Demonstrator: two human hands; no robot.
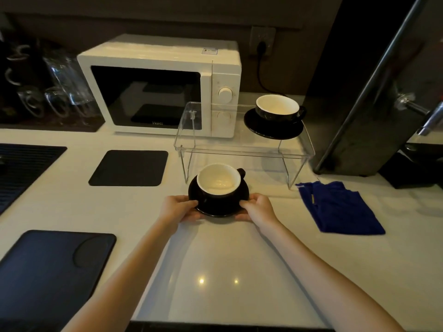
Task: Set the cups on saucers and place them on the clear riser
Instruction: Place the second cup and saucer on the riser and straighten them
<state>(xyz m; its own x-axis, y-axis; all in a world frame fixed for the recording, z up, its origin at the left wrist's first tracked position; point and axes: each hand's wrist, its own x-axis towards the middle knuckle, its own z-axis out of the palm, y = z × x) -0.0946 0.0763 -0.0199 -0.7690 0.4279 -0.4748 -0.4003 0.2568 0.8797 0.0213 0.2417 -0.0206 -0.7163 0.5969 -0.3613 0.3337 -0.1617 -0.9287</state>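
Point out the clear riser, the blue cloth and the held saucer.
clear riser (249, 153), head view, front edge.
blue cloth (340, 209), head view, middle.
held saucer (217, 207), head view, near rim.

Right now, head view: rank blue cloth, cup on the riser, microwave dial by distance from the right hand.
From the right hand:
1. Blue cloth, on the counter just to its right.
2. Cup on the riser, up on the riser's right end.
3. Microwave dial, behind the riser, farthest back.

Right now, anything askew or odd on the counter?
One thing: the far saucer with its cup sits at the clear riser's right back corner, appearing to overhang its edge. The blue cloth lies rumpled. No spills.
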